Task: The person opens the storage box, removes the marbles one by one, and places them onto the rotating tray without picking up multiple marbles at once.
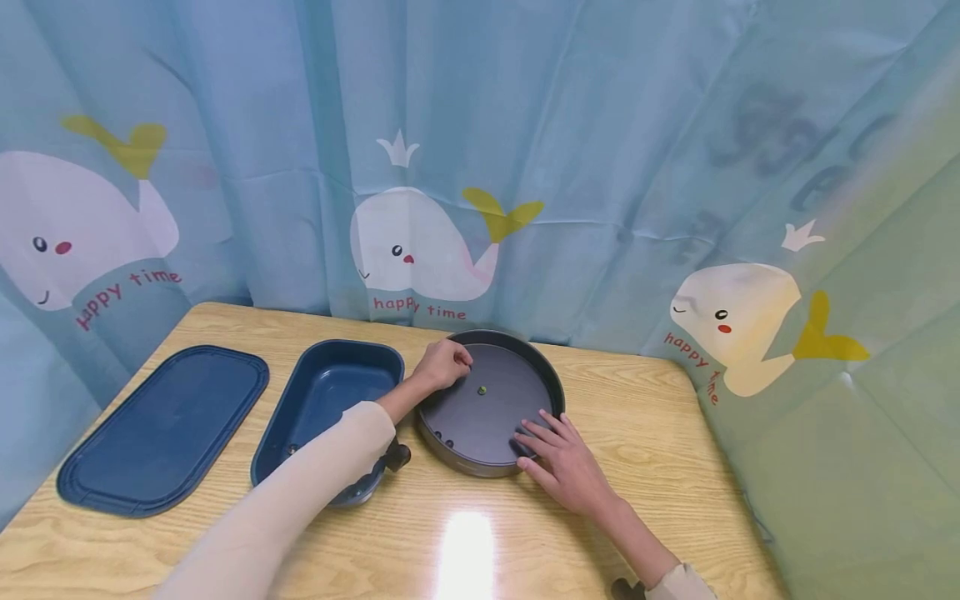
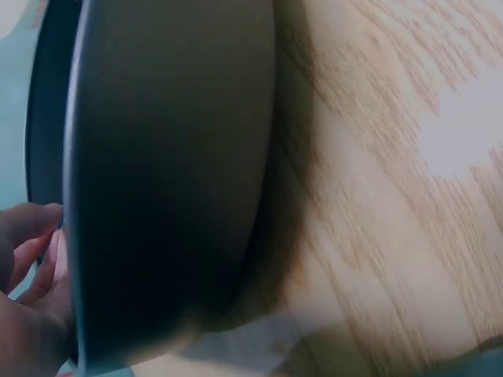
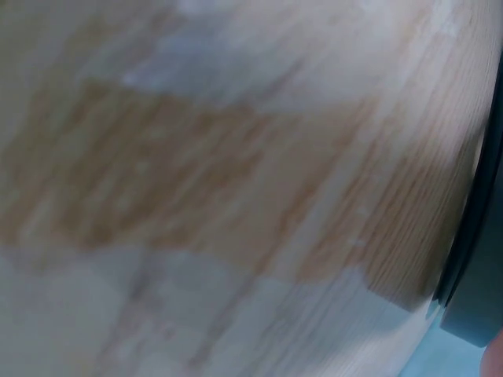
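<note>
A round dark grey pan [image 1: 498, 421] sits on the wooden table. My left hand [image 1: 444, 364] reaches over its back left rim, thumb and fingertips pinched together. In the left wrist view, a speck of blue shows between those fingertips, on a small bead-like piece [image 2: 61, 217] mostly hidden by them. My right hand [image 1: 566, 467] rests on the front right rim with its fingers extended into the pan. Inside lie a small green bead-like piece [image 1: 482, 390] near the middle and two dark ones, one of them a dark bead-like piece [image 1: 450, 443], by the front left wall.
Left of the pan stands a deep blue rectangular container [image 1: 337, 387], partly covered by my left sleeve, with a small round piece [image 1: 292, 449] inside. Its matching flat blue lid [image 1: 168, 425] lies farther left. A curtain [image 1: 600, 275] with whale prints hangs behind the table.
</note>
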`<control>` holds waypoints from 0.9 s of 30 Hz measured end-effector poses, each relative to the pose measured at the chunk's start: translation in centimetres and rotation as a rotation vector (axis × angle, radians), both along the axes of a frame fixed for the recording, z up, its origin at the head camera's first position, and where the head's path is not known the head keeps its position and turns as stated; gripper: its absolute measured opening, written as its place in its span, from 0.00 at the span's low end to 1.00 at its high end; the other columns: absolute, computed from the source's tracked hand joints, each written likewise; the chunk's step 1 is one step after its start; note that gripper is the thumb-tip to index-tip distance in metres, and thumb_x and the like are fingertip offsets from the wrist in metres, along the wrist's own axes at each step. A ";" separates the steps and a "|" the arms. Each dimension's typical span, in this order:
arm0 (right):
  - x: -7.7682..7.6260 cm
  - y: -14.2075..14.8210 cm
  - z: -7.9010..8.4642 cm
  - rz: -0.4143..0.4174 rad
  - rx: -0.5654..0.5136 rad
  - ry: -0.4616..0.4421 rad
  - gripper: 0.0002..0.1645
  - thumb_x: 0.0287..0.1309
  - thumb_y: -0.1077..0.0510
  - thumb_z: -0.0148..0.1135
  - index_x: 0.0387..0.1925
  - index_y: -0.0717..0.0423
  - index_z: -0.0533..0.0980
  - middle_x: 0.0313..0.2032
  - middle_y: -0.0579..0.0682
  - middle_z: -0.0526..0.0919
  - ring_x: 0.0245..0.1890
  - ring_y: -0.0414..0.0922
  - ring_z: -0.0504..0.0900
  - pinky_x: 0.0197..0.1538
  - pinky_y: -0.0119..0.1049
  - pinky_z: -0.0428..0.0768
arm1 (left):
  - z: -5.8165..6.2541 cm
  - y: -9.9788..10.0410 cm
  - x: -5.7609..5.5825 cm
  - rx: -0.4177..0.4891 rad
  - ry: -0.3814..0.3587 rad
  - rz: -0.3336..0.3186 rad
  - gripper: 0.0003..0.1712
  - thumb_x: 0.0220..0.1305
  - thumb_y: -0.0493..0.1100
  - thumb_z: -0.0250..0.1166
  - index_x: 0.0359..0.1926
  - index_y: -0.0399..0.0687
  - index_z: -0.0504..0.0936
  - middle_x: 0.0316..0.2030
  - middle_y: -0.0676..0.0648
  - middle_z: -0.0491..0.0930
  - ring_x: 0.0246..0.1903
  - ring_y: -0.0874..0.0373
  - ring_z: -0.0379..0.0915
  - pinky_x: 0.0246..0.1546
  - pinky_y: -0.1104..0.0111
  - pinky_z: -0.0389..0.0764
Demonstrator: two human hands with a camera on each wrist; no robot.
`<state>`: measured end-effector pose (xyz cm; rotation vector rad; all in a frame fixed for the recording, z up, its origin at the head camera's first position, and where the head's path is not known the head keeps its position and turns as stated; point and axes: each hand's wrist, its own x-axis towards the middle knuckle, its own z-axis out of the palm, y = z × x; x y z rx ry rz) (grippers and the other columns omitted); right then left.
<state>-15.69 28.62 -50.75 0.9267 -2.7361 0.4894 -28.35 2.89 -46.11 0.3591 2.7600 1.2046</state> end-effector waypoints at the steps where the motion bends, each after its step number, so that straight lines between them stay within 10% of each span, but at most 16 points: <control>1: 0.0 0.0 0.0 0.001 -0.001 -0.001 0.24 0.69 0.42 0.58 0.58 0.49 0.81 0.63 0.50 0.77 0.70 0.57 0.64 0.69 0.61 0.55 | -0.1 0.1 0.0 -0.007 -0.005 0.001 0.05 0.64 0.32 0.67 0.40 0.37 0.87 0.35 0.46 0.84 0.36 0.53 0.79 0.40 0.63 0.80; 27: -0.2 0.2 -0.3 0.005 -0.008 0.014 0.24 0.69 0.42 0.58 0.58 0.49 0.81 0.63 0.49 0.77 0.69 0.57 0.65 0.69 0.62 0.55 | -1.6 0.4 -0.7 -0.145 0.065 -0.046 0.03 0.63 0.35 0.69 0.36 0.42 0.88 0.33 0.49 0.85 0.36 0.54 0.80 0.42 0.62 0.80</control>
